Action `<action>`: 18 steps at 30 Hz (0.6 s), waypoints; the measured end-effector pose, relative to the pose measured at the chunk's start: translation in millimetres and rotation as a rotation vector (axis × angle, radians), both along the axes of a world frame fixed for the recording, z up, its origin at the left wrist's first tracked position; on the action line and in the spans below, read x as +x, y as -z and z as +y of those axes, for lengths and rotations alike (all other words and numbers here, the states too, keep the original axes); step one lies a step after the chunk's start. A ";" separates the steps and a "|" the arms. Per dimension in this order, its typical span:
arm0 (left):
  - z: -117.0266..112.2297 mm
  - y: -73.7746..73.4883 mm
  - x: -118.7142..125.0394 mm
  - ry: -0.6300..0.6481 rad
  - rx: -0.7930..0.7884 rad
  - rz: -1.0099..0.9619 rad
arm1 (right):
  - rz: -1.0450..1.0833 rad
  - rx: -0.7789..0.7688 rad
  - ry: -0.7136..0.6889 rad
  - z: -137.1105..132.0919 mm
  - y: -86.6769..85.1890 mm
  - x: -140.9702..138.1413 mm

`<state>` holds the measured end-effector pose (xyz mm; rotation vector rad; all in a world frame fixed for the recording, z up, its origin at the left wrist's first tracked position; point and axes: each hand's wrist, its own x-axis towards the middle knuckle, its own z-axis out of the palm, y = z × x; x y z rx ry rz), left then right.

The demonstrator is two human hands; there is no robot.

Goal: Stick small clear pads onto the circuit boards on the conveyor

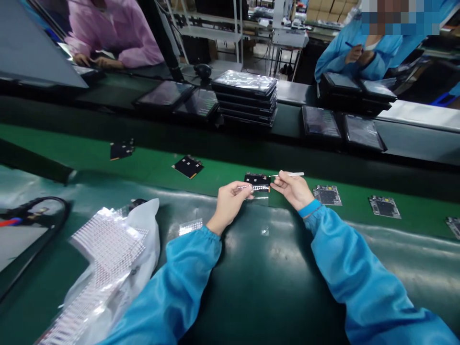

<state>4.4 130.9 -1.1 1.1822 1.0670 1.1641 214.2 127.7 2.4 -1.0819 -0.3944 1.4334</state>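
Observation:
My left hand (pixel 230 201) is closed in a pinch on a thin strip of small shiny parts (pixel 256 188), held just above the belt's near edge. My right hand (pixel 293 188) grips white tweezers (pixel 291 174), whose tips point left toward a dark circuit board (pixel 257 179) lying on the green belt (pixel 151 163) right behind the strip. Both arms wear blue sleeves.
More circuit boards (pixel 327 195) lie along the belt to the left and right. A white bag of shiny strip sheets (pixel 104 249) sits at the near left. A stack of black trays (pixel 246 98) stands beyond the belt. Two people work opposite.

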 end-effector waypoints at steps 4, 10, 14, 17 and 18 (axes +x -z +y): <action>-0.3 5.4 16.6 0.043 -0.014 -0.032 | 0.031 0.059 0.010 2.0 -12.1 10.9; -10.1 -4.6 9.1 0.095 0.018 0.021 | 0.023 0.152 -0.099 18.1 -34.7 -12.1; -38.4 -18.9 -42.3 -0.015 0.107 0.177 | -0.041 0.143 -0.189 32.0 -32.1 -50.7; -64.3 -21.7 -62.5 -0.024 0.078 0.228 | -0.215 0.202 -0.194 35.0 -22.8 -60.0; -71.4 -19.9 -62.7 -0.010 0.055 0.229 | -0.294 0.222 -0.196 35.4 -19.3 -59.7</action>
